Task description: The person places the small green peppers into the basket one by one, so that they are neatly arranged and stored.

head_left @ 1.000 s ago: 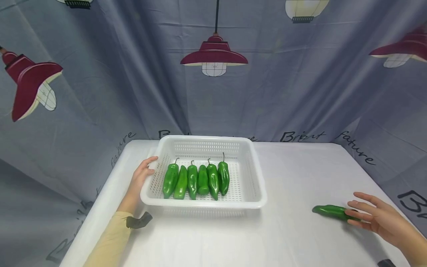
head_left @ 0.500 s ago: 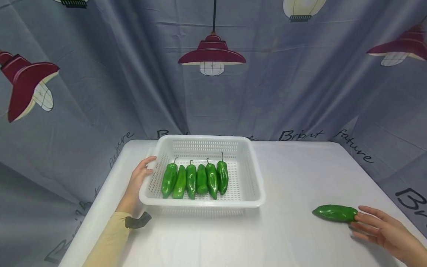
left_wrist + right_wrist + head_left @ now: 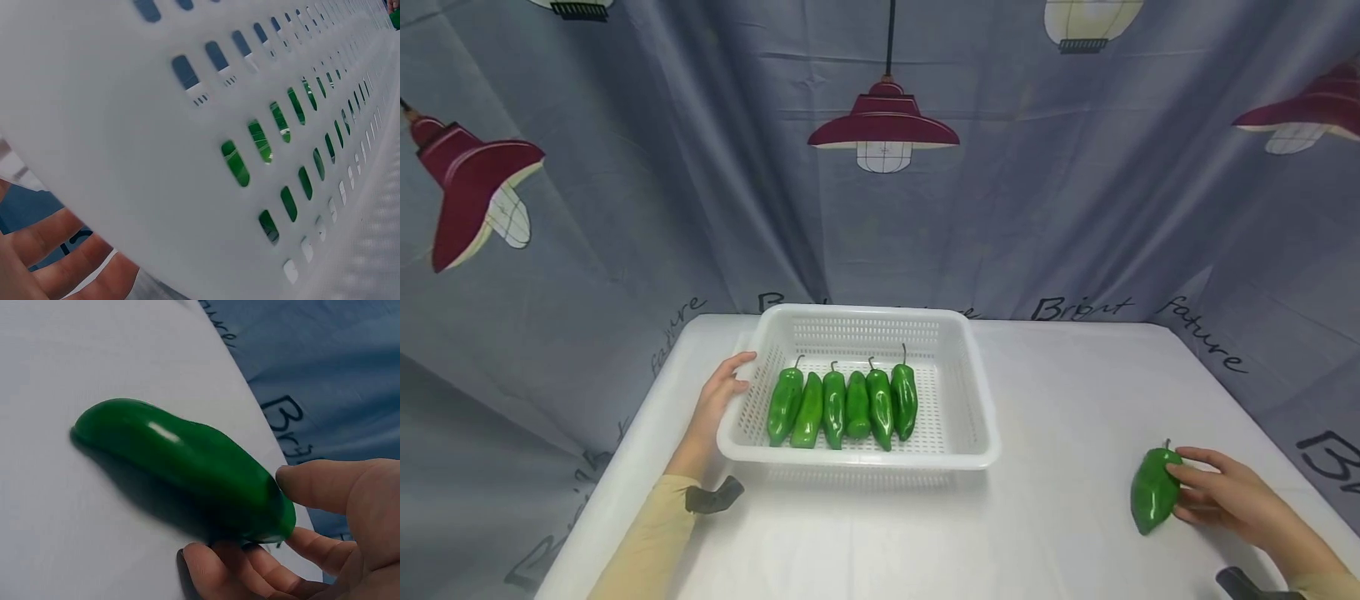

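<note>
At the right of the table my right hand point(image 3: 1228, 492) pinches a green pepper point(image 3: 1152, 490) near its stem end. In the right wrist view the thumb point(image 3: 315, 482) lies on one side of this pepper point(image 3: 181, 450) and the fingertips point(image 3: 206, 565) on the other; its tip points away from the hand, low over the cloth. My left hand point(image 3: 715, 406) rests at the left side of a white plastic basket point(image 3: 857, 457), fingers extended along its wall. Several green peppers point(image 3: 833, 408) lie side by side in the basket, stems mostly towards the back.
A white cloth point(image 3: 1060, 392) covers the table under the basket and the loose pepper. Behind it hangs a grey-blue curtain point(image 3: 1000, 233) printed with red lamps and lettering. The basket's right part shows its bare perforated floor point(image 3: 931, 408).
The loose pepper has turned from lying crosswise to pointing towards the near left, stem end now at the back. My right hand has closed round its stem end. The left hand and basket stay put.
</note>
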Tool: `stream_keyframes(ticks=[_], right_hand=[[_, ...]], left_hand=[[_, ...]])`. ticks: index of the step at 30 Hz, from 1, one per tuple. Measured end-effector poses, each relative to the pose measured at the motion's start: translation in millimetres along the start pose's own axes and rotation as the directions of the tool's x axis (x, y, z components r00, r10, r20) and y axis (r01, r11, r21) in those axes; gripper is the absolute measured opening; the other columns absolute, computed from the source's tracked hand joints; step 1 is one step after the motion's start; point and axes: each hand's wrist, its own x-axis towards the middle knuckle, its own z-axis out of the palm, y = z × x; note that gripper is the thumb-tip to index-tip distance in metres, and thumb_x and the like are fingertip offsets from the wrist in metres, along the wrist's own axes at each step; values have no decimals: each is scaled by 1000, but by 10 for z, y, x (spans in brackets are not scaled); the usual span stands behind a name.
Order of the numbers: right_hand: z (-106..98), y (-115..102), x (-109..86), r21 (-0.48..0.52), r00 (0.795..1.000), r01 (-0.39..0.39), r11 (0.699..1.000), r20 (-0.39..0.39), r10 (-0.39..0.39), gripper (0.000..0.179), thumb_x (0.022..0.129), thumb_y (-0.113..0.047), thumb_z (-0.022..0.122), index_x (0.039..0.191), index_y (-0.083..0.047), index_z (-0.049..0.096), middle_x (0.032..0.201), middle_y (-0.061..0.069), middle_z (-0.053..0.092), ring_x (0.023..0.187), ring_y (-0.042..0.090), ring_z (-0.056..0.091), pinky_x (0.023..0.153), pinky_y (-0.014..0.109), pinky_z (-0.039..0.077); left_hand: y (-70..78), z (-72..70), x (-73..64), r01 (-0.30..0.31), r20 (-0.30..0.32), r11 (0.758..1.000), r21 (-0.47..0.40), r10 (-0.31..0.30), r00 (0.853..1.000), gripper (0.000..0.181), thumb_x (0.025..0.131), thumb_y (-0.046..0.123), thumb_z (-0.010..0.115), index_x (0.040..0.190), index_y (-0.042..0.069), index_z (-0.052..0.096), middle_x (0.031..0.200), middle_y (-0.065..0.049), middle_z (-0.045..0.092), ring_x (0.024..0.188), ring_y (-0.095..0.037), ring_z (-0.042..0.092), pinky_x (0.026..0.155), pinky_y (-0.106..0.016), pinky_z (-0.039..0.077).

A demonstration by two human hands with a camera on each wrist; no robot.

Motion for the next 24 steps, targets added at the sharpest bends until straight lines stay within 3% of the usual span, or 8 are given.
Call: stream_keyframes(ticks=[3, 5, 10, 16, 24], right_hand=[[75, -98, 44, -92, 999, 25, 995, -19, -27, 84, 103, -29, 55, 153, 15, 4, 102, 5, 68, 86, 12, 68, 78, 36, 66], [129, -160, 66, -151, 999, 45, 988, -21, -49, 82, 103, -30, 55, 152, 15, 8, 108, 19, 67, 87, 13, 67, 78, 38, 66], [260, -282, 104, -281, 995, 95, 955, -5, -100, 82, 102, -34, 57, 151, 15, 13, 133, 48, 42, 97, 26, 68, 82, 47, 65], [399, -388, 156, -386, 990, 123, 914, -10, -138, 83, 97, -33, 65, 151, 12, 21, 137, 52, 35, 106, 48, 64, 79, 53, 64], [547, -519, 203, -394, 987, 149, 907, 3, -161, 78, 96, -28, 67, 150, 9, 26, 133, 49, 40, 106, 49, 63, 76, 54, 64]], left_hand=[[-9, 4, 12, -1, -5, 1000, -7, 1, 1000, 57, 99, 10, 32, 155, 9, 31, 163, -22, 31, 133, -35, 52, 89, -23, 60], [-12, 9, 16, -4, -7, 1000, -13, 4, 1000, 56, 98, 10, 32, 155, 9, 32, 163, -22, 31, 131, -32, 53, 89, -23, 60], [-26, 21, 15, -10, -2, 999, -32, 10, 1000, 56, 98, 9, 33, 154, 8, 32, 163, -23, 31, 133, -35, 50, 90, -23, 59], [-21, 27, 2, -10, -4, 999, -44, 10, 1000, 56, 98, 8, 33, 154, 6, 31, 162, -24, 32, 130, -33, 52, 90, -22, 59], [6, 14, -12, -15, -7, 998, -58, 15, 1000, 56, 97, 5, 32, 153, 3, 30, 158, -26, 34, 107, -3, 61, 88, -21, 59]])
